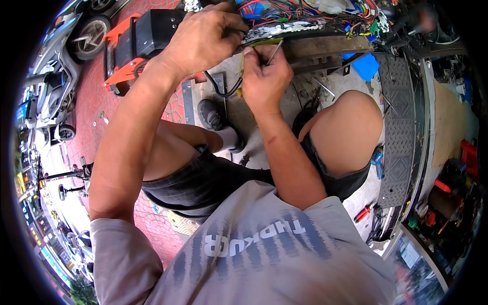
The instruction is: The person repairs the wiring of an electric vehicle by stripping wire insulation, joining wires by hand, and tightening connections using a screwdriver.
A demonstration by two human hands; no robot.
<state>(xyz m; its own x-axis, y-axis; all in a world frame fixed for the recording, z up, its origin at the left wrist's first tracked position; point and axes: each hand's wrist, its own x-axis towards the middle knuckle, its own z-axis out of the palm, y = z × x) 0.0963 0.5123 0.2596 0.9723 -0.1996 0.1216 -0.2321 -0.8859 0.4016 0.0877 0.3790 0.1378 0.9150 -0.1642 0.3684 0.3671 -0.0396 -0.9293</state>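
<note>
The single fisheye view looks steeply down from the head, over the grey shirt (274,254) and right knee (348,129), forward to the nearby left hand (208,36) and right hand (267,79).

Wire bundle (284,14): strands have smooth, lightly glossy plastic insulation. Slim rod (275,53), just below the wire bundle: smooth, bright metal. Black cable (216,93), below and left of the wire bundle: smooth sheath, slight sheen. Brown bar (325,47), directly below the wire bundle: rough and dull; wood or rusted metal cannot be distinguished. Machine (147,38), left of the wire bundle: glossy orange frame, smooth dark cover. Tread plate (396,152), below and right of the wire bundle: matt, raised pattern. Shirt (249,264), well below the wire bundle: matt cloth.
</note>
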